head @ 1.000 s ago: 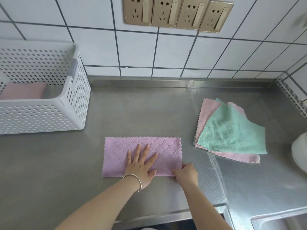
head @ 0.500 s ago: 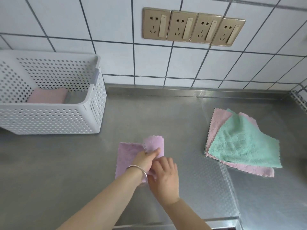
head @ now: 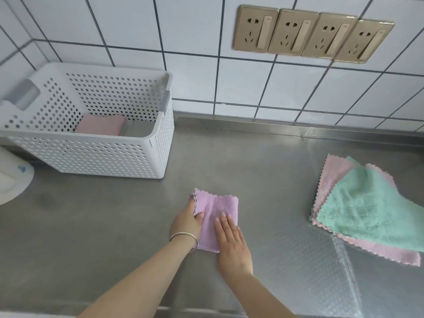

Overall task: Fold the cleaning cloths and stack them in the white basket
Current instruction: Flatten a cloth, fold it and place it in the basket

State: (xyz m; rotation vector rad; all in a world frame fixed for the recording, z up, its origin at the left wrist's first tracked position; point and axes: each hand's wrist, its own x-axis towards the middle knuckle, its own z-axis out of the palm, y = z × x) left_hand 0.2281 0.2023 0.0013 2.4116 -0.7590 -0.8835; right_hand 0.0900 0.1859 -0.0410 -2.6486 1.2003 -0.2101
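Observation:
A lilac cloth (head: 218, 207) lies folded into a small square on the steel counter (head: 91, 226). My left hand (head: 187, 221) grips its left edge, thumb on top of the fabric. My right hand (head: 230, 242) presses flat on its lower right part with straight fingers. The white perforated basket (head: 103, 154) stands at the back left, with one folded pink cloth (head: 101, 125) on its bottom. To the right, a green cloth (head: 367, 210) lies unfolded on top of a pink cloth (head: 332, 171).
A white rounded object (head: 11, 180) sits at the left edge beside the basket. Gold wall sockets (head: 312, 34) are set in the tiled wall behind the counter. The counter's front edge runs along the bottom of the view.
The lilac cloth went from a long rectangle to a small square, folded right over left. My right hand moved from its right corner to lie flat on top; my left now grips the left edge.

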